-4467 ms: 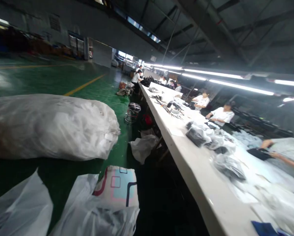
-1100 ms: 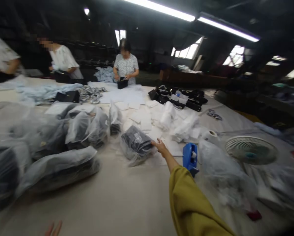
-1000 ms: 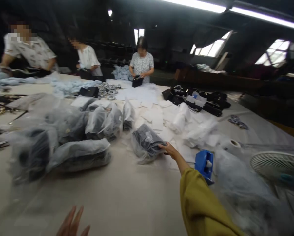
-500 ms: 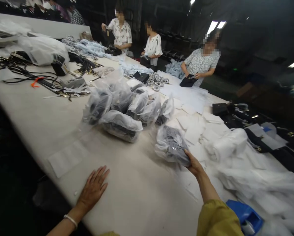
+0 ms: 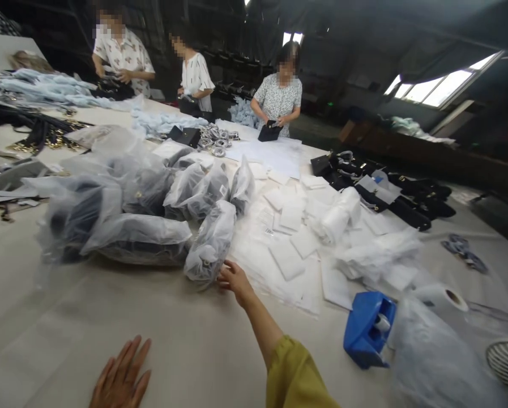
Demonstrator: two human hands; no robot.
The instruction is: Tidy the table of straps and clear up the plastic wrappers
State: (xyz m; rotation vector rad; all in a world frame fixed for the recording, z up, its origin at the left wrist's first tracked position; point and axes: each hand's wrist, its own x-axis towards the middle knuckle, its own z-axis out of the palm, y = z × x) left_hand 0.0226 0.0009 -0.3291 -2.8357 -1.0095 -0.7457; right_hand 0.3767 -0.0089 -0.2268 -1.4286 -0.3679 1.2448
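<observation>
Clear plastic bagged item [image 5: 211,242] w/ something dark inside lies mid-table, near end touching the right hand [image 5: 233,279], fingers loosely spread on it, not gripping. Left hand [image 5: 120,381] at 7 o'clock, flat & open on the table [image 5: 58,317]. More bagged items [image 5: 139,215] piled at 9–10 o'clock, crowding that side. White sheets [image 5: 287,249] at 2 o'clock; blue tape dispenser [image 5: 367,328] at 4; white roll [image 5: 443,297] just beyond it. Three people work at 12.

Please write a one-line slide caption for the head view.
Right hand touches a bagged dark item beside similar bags; left hand lies flat on the white table.
</observation>
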